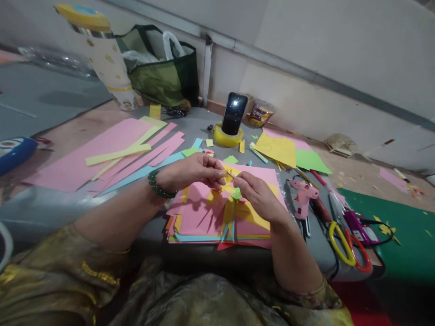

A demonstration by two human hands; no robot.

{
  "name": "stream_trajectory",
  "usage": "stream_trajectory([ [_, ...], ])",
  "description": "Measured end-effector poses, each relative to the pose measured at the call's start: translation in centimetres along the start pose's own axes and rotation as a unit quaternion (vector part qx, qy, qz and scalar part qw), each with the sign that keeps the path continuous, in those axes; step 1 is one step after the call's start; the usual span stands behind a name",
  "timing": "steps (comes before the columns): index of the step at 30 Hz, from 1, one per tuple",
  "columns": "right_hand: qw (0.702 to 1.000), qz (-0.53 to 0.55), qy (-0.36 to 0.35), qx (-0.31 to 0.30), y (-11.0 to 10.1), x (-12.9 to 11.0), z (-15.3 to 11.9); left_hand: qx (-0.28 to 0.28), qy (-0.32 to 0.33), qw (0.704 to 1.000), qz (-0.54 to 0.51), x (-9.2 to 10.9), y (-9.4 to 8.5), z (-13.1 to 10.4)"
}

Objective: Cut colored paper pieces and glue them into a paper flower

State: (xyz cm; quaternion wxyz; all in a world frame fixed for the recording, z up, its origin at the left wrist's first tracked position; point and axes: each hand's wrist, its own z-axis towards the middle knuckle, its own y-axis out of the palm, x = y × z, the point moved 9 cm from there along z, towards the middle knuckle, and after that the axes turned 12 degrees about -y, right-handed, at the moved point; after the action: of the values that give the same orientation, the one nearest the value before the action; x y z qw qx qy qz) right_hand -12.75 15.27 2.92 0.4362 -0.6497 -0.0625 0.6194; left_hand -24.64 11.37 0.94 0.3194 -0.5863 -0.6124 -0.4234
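Note:
My left hand point(200, 173), with a dark green bead bracelet point(156, 184) at the wrist, is closed in a pinch on a small piece of yellow paper point(227, 182). Facing it, my right hand point(255, 192) pinches a thin dark stick-like thing whose tip meets the yellow paper; its kind is too small to tell. Below both hands lies a stack of coloured paper point(204, 217), pink on top. On it rests a yellow paper strip point(228, 217) with pointed ends, and a green paper scrap point(236, 194) shows between my hands.
To the right lie a pink glue gun point(303, 197), scissors point(341, 242) with yellow and red handles, and a purple device point(362, 227). A phone point(234, 113) leans on a yellow tape roll point(228, 136) behind. Pink sheets point(98, 149), a tumbler point(108, 63) and a green bag point(163, 72) stand left.

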Motion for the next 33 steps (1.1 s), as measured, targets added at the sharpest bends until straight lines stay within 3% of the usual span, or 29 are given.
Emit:
stream_trajectory([
  [15, 1.000, -0.008, -0.002, -0.001, -0.3, -0.1, -0.1, -0.001, 0.002, 1.000, 0.004, 0.1, 0.0, -0.1],
  [23, 0.987, 0.086, -0.002, 0.133, -1.4, -0.1, 0.1, -0.006, 0.021, 1.000, 0.004, 0.4, 0.5, -0.3],
  [33, 0.979, 0.131, -0.041, 0.152, -0.8, -0.6, 0.6, -0.048, 0.046, 0.998, -0.001, 0.0, 1.4, 0.1],
])
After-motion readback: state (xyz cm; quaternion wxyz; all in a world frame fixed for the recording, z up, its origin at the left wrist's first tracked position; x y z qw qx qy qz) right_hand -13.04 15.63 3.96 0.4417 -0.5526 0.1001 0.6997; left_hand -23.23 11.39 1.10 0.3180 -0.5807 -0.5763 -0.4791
